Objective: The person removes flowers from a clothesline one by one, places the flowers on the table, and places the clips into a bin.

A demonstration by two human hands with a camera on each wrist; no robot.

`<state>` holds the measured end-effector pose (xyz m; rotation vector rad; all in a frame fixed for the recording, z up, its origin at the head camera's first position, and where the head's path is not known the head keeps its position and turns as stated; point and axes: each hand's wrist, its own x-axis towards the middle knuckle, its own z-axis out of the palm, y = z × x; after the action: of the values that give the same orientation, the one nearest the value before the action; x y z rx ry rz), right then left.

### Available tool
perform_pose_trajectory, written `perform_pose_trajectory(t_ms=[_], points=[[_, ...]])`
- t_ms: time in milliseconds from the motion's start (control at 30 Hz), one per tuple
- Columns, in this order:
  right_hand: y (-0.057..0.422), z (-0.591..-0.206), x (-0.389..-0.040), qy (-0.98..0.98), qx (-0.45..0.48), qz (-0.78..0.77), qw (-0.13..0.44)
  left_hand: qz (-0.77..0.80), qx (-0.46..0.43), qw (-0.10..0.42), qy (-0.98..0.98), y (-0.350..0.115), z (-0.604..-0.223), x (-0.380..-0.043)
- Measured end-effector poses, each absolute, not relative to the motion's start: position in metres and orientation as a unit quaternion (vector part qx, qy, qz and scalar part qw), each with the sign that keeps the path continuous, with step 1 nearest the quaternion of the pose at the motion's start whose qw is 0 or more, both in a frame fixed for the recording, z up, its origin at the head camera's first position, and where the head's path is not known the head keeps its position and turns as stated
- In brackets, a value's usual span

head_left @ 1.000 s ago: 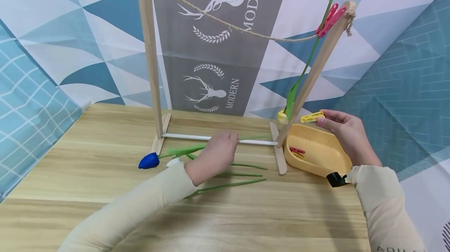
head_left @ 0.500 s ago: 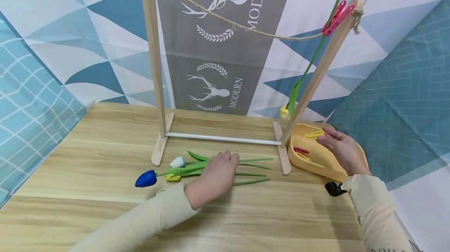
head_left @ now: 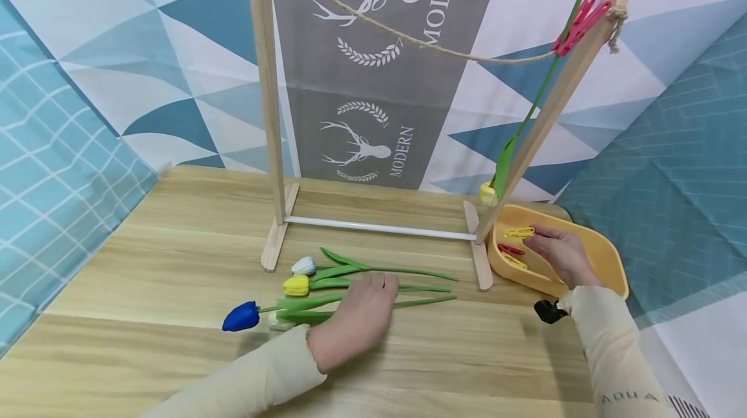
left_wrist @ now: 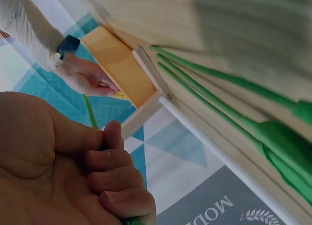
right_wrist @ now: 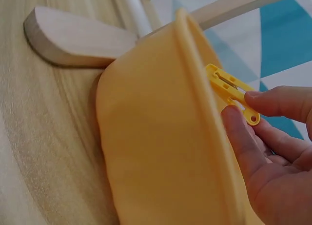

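My left hand (head_left: 358, 321) holds a blue artificial tulip (head_left: 241, 316) by its green stem, fingers curled round it; the stem end (left_wrist: 89, 110) sticks out past the thumb in the left wrist view. Under and beside this hand lie a white tulip (head_left: 303, 266), a yellow tulip (head_left: 296, 285) and a pale tulip (head_left: 281, 322), the last partly covered by green leaves. My right hand (head_left: 563, 253) pinches a yellow clothespin (right_wrist: 234, 91) between thumb and fingers, at the rim of a yellow-orange tub (right_wrist: 151, 132). A red clothespin (head_left: 510, 249) and another yellow clothespin (head_left: 515, 261) lie inside the tub.
A wooden frame with a left post (head_left: 268, 94) and a right post (head_left: 548, 120) stands at the back, joined by a white rod (head_left: 379, 229). A rope (head_left: 408, 38) sags between the posts. Near its right end a pink clothespin (head_left: 578, 28) holds a hanging yellow tulip (head_left: 489, 193), head down.
My left hand has drawn the blue tulip nearer to me, away from the rod. My right hand has lowered the yellow clothespin from above the tub to its rim. The head view has shifted slightly.
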<state>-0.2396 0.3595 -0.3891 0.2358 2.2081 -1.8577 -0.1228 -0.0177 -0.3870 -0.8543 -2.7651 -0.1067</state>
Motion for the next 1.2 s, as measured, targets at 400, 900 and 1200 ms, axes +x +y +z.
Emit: perform_pose_trajectory(t_ms=[400,900,1200], points=[[0.361,-0.402,-0.252,0.807,0.131,-0.561,0.130,-0.068,-0.257,0.019,-0.964,-0.016,-0.395,-0.100],[0.360,-0.410,-0.262,0.830,0.149,-0.518,0.144,-0.048,-0.250,-0.020,-0.967,-0.009,-0.418,-0.085],[0.365,-0.415,-0.269,0.841,0.165,-0.486,0.172,-0.073,-0.245,-0.033,-0.966,-0.010,-0.426,-0.089]])
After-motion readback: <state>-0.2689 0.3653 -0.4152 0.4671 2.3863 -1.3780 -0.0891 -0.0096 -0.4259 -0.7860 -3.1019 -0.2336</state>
